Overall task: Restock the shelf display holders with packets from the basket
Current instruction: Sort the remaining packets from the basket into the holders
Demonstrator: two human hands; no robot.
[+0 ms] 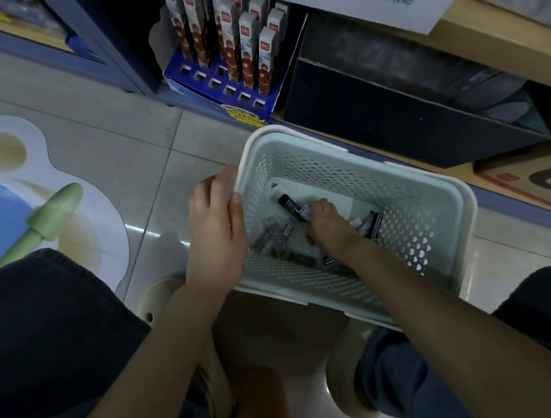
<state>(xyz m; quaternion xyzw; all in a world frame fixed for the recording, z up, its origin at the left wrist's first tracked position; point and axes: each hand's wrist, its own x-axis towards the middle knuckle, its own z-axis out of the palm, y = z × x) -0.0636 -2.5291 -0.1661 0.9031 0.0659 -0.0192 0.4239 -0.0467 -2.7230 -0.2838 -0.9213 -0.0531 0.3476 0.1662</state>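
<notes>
floor tiles (151, 173) are covered mid-frame by a basket (464, 207) gripped by the left hand (216, 237); a packet (303, 212) pinched by the right hand (329, 225) could be dropped if jostled.

Your right hand (326, 219) hides its fingertips and some small dark packets (287, 203) (print too small to read) in the pale perforated plastic basket (418, 223), and the top edge crops the white paper sign (349, 2).

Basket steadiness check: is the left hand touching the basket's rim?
Touching. The head view shows the left hand gripping the basket rim, thumb over its edge.
</notes>
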